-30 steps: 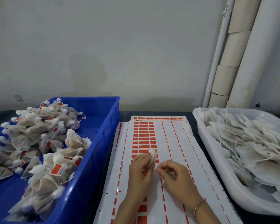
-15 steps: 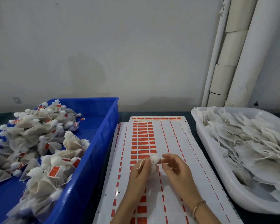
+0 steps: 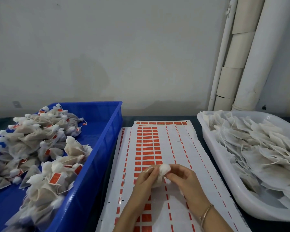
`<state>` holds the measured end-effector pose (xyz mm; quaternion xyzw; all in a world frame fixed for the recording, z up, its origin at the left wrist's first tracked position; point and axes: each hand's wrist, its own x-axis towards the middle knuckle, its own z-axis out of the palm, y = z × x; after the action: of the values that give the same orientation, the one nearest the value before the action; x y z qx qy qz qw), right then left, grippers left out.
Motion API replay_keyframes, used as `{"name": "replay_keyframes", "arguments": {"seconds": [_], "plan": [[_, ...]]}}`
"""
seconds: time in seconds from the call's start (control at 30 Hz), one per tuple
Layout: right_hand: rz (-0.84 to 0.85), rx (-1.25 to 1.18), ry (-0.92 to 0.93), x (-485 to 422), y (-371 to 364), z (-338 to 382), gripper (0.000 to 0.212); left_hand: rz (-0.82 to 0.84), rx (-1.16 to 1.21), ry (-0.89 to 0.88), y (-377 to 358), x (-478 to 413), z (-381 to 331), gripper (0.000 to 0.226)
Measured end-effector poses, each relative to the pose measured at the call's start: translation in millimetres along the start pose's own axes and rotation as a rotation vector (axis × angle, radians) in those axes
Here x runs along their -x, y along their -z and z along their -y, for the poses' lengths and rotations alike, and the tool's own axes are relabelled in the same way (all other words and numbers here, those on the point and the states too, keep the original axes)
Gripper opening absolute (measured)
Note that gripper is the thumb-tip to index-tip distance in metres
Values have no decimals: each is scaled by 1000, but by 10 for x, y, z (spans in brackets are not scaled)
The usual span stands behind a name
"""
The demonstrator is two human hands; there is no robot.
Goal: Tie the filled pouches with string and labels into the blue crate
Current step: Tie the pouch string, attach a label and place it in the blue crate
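Note:
A small white filled pouch [image 3: 163, 171] is held between both hands above the label sheets [image 3: 159, 148]. My left hand [image 3: 146, 180] grips its body, and a thin string loops over that hand's fingers. My right hand [image 3: 182, 179] pinches the bunched top of the pouch. The blue crate [image 3: 97, 148] stands at the left and holds a heap of tied pouches with orange labels [image 3: 33, 148].
A white tray [image 3: 224, 168] at the right is piled with flat untied pouches [image 3: 261, 148]. Stacked sheets of orange labels lie between crate and tray on a dark table. White pipes [image 3: 251, 54] run up the wall at the back right.
The pouch's top has been gathered into a round bunch. My right hand has closed in from beside the pouch onto that top. Both hands have risen slightly.

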<state>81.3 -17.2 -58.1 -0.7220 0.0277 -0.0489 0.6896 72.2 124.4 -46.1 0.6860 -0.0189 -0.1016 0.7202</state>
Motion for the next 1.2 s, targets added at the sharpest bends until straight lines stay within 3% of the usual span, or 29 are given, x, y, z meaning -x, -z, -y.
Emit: {"name": "replay_keyframes", "arguments": {"seconds": [0.17, 0.3, 0.47, 0.57, 0.67, 0.8, 1.0, 1.2], "plan": [[-10, -54, -35, -7, 40, -22, 20, -68, -21, -30, -19, -15, 33, 12], [-17, 9, 55, 8, 20, -32, 17, -187, -52, -25, -10, -69, 72, 12], [-129, 263, 302, 70, -16, -58, 24, -173, 3, -10, 16, -116, 78, 6], [-205, 360, 392, 83, -7, -71, 24, -45, 36, -2, 41, -109, 93, 18], [-194, 390, 424, 76, 3, -61, 21, -60, -27, -111, 46, -115, 109, 31], [-193, 430, 411, 66, -7, -57, 17, -71, -71, -198, 37, -114, 111, 26], [-218, 402, 416, 73, -13, -52, 20, -105, -62, -182, 14, -117, 107, 16], [-214, 441, 564, 108, -40, -44, 25, -138, -61, -184, 8, -143, 139, 16]]}}
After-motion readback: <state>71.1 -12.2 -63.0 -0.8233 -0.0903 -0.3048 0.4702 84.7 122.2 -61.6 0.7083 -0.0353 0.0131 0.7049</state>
